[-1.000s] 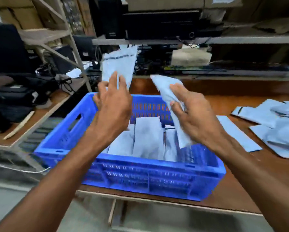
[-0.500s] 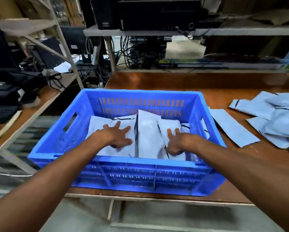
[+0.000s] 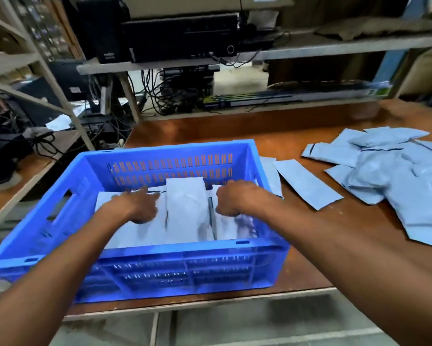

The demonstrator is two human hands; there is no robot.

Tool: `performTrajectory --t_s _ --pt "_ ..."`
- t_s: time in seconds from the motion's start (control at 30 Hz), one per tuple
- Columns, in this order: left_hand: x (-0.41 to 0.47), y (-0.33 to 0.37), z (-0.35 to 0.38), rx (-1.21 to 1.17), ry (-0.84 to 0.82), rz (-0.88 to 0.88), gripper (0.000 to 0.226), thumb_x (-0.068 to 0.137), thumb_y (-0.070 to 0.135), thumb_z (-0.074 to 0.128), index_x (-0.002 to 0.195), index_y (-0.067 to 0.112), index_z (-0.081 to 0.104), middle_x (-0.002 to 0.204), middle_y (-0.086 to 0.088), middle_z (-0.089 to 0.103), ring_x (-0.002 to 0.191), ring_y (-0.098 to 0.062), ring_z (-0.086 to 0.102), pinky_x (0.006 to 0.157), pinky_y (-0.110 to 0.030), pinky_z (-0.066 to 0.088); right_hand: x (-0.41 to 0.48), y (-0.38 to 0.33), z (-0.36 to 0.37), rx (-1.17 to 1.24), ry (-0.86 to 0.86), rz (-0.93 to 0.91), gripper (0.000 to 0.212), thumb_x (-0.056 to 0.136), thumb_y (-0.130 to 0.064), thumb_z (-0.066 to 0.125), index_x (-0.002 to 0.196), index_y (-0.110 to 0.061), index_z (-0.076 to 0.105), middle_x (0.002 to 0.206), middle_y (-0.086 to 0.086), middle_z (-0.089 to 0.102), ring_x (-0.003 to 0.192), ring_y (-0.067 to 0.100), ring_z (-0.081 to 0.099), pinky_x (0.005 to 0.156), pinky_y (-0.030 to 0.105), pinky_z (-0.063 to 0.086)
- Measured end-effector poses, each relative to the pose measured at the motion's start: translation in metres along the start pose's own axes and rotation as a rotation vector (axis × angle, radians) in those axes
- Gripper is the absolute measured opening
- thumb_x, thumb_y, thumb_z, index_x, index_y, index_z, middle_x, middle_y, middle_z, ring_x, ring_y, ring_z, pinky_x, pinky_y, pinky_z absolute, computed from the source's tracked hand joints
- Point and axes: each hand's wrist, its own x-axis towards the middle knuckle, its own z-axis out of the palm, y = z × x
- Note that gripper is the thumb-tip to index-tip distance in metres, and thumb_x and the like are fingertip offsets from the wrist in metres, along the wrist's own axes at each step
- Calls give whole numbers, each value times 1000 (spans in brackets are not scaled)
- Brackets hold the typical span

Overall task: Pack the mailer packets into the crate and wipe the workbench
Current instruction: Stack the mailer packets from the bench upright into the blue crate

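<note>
While both arms reach into the blue slotted plastic crate (image 3: 160, 250), your L hand (image 3: 137, 206) and R hand (image 3: 232, 198) are on the white mailer packets (image 3: 186, 203) stood in rows inside. Blur, so can't tell finger state. Loose pile (image 3: 385, 176) of flat pale-blue packets sits on the brown workbench (image 3: 185, 131), right of crate. Black box (image 3: 105, 28) label on the shelf behind is unreadable.

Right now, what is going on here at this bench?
A person is packing mailer packets into the blue crate. The left hand and the right hand are both down inside it, on the packets that stand there; blur hides whether they grip. A pile of packets lies loose on the workbench, right of the crate, not yet packed.
</note>
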Motion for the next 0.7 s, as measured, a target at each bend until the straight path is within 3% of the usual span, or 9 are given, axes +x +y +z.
performTrajectory --t_s 0.1,0.17,0.23,0.33,0.4,0.5,0.6,0.7 --pt "-2 30 -47 -211 449 -1 47 98 37 44 142 25 42 146 -11 42 126 -42 50 101 -57 43 -26 52 -37 168 405 -6 36 93 -38 51 121 -18 60 122 14 63 109 36 61 81 37 48" --pt "-14 84 -80 -351 675 141 43 97 34 52 138 21 50 138 -13 50 119 -40 53 100 -52 44 -40 102 -54 284 582 32 35 92 -34 52 123 -20 60 124 12 64 109 36 61 83 37 48" --pt "-27 150 -104 -394 780 300 40 96 33 53 135 23 53 137 -9 52 120 -37 52 100 -50 44 -48 159 -52 395 662 130 34 91 -32 53 122 -24 61 124 8 65 109 34 61 89 38 50" --pt "-18 256 -119 -403 690 436 42 95 32 48 136 21 53 138 -8 51 125 -35 50 102 -48 43 -43 236 -10 474 640 262 29 84 -31 48 104 -21 66 106 12 70 93 35 66 81 43 57" --pt "3 310 -116 -360 468 388 51 92 31 43 142 21 48 146 -9 46 135 -36 43 109 -48 37 -30 269 32 454 530 261 41 78 -35 39 101 -18 68 106 17 69 100 38 64 84 43 55" --pt "40 362 -100 -235 124 183 63 93 26 45 154 21 28 157 -12 28 143 -43 25 115 -55 24 -15 299 86 441 312 242 41 86 -22 53 125 -13 62 129 17 61 121 36 55 97 40 48" --pt "77 374 -79 -231 100 -13 71 91 29 50 154 22 18 160 -14 16 145 -50 11 117 -58 15 16 307 124 337 228 137 56 94 -32 52 148 -19 40 151 14 40 135 34 42 105 42 43" --pt "110 373 -56 -339 105 -103 66 101 43 36 157 32 4 165 -10 -12 147 -49 -16 118 -60 4 39 307 153 207 114 61 62 101 -57 29 156 -37 12 166 3 7 151 33 11 117 54 18"
